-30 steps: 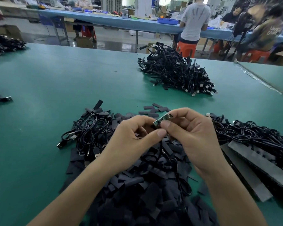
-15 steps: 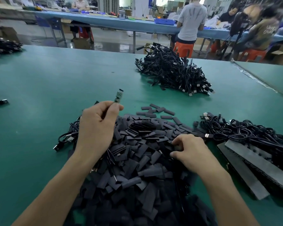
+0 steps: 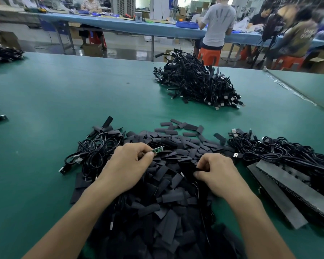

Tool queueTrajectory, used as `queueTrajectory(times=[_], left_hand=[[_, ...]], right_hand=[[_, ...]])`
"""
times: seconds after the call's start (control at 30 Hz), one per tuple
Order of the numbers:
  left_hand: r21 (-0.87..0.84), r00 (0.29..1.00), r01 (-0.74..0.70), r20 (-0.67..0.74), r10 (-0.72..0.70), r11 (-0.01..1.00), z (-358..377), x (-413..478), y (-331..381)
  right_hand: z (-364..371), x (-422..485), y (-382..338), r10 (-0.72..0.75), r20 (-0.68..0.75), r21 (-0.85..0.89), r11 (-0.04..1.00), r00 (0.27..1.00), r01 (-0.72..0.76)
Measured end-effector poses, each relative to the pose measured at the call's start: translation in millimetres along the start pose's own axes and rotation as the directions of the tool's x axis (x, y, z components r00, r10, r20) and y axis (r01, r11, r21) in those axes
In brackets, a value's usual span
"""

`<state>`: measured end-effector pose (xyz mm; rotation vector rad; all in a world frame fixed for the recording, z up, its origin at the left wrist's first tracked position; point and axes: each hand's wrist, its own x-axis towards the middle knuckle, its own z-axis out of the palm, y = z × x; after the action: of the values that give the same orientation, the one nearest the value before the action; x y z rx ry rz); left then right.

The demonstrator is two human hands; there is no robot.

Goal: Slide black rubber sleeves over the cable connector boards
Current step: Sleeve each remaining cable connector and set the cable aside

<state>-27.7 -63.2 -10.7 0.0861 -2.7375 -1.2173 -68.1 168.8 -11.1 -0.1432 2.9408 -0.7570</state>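
— Where is the connector board [image 3: 157, 150] sitting?
— The left hand [image 3: 131, 165] is pinching it. Its long axis is pointing right and slightly away, with the bare end toward the right hand [image 3: 217, 171].
— And the sleeve [image 3: 192, 170]?
— The right hand is curling into the sleeve pile [image 3: 166, 186], probably pinching one; black on black, hard to tell. The hands are working apart over the green table [image 3: 64, 109], and people are sitting at benches behind.
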Motion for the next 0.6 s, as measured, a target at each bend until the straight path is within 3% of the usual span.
queueTrajectory(times=[0.13, 0.23, 0.33, 0.43, 0.6], left_hand=[[-0.084, 0.999, -0.022, -0.025, 0.020, 0.996, 2, 0, 4], [-0.205, 1.000, -0.018, -0.019, 0.014, 0.979, 3, -2, 9], [-0.337, 1.000, -0.008, 0.005, 0.011, 0.941, 7, -5, 15], [-0.453, 0.999, -0.025, 0.016, 0.036, 0.891, 11, -5, 18], [-0.558, 0.998, -0.040, 0.025, 0.065, 0.829, 11, -5, 17]], right_hand=[[-2, 0, 1, -0.024, -0.076, 0.035, 0.999, 0.997, 0.027], [-7, 0, -4, -0.109, -0.130, 0.146, 0.981, 0.985, 0.128], [-7, -6, -20, -0.261, -0.010, 0.382, 0.891, 0.965, 0.245], [0, -11, -31, -0.379, 0.005, 0.474, 0.816, 0.925, 0.332], [1, -13, -33, -0.375, -0.058, 0.581, 0.741, 0.925, 0.337]])
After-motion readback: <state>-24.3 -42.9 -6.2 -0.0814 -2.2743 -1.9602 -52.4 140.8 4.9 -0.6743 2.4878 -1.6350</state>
